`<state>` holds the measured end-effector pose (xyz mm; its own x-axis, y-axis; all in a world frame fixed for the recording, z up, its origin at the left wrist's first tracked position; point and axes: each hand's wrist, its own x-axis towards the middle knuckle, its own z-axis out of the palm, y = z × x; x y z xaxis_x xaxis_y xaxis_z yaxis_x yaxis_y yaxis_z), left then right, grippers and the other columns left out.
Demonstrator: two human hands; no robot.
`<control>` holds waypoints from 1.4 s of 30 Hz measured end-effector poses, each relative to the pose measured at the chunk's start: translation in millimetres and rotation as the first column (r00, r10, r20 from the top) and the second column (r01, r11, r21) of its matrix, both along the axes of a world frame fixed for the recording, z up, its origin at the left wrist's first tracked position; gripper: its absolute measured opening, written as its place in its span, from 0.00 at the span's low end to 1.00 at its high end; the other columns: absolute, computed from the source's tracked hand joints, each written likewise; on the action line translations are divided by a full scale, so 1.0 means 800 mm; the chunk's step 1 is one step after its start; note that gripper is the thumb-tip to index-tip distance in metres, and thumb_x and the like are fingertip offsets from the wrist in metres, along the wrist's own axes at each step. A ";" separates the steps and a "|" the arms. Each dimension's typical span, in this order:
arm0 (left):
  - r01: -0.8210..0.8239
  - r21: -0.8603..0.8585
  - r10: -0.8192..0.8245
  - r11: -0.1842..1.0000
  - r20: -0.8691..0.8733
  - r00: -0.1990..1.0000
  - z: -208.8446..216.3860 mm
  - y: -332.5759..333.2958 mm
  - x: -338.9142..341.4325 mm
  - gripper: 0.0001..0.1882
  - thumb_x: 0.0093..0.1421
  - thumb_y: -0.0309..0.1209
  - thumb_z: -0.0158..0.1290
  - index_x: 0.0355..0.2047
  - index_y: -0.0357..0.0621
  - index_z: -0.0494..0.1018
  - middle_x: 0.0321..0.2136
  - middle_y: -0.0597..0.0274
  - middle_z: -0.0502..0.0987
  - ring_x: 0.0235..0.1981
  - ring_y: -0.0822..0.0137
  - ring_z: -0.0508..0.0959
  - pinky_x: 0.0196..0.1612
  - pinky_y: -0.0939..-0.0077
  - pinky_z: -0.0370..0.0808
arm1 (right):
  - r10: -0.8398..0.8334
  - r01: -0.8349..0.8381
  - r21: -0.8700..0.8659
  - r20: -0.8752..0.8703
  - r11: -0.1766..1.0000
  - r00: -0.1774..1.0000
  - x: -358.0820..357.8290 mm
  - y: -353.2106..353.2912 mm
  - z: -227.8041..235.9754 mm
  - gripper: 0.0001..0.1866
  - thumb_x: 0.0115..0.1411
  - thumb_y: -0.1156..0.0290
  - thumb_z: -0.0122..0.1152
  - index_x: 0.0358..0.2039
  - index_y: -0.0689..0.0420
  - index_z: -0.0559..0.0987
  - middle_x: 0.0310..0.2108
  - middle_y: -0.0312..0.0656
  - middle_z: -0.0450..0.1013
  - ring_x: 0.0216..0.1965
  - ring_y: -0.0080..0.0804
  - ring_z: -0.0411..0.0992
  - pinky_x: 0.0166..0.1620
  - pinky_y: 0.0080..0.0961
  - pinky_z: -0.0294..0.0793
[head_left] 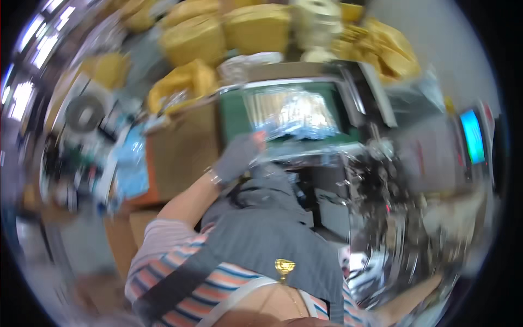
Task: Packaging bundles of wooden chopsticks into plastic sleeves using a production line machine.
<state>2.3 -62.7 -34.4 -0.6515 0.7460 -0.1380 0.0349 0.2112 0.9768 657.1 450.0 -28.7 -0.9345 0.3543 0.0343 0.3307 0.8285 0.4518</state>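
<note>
My left hand (237, 157), in a grey glove with bare fingertips, is at the near left edge of a green board (232, 111). Its fingers are smeared by motion, so whether they hold anything does not show. On the board lies a row of pale, slim pieces under shiny clear plastic (305, 114), just right of the fingertips. My right forearm (412, 300) reaches out to the lower right. The right hand (442, 289) is blurred at the dark rim of the picture, and its fingers cannot be made out.
A brown carton (182, 155) stands left of the board. Yellow bags (256, 27) line the back, beside a white roll stack (317, 24). Many shiny small parts (381, 191) spread at right, near a lit screen (472, 136). A tape roll (85, 113) and blue plastic (132, 163) are left.
</note>
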 end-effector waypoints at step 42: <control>-0.390 -0.348 0.138 0.853 -0.571 0.809 -0.369 -0.184 -0.630 0.15 0.57 0.39 0.50 0.28 0.38 0.75 0.20 0.51 0.74 0.22 0.61 0.73 0.28 0.72 0.68 | -0.452 0.390 -0.562 0.033 0.729 0.891 -0.989 -0.446 -0.363 0.37 0.45 0.67 0.60 0.55 0.64 0.58 0.46 0.59 0.62 0.46 0.56 0.63 0.49 0.40 0.64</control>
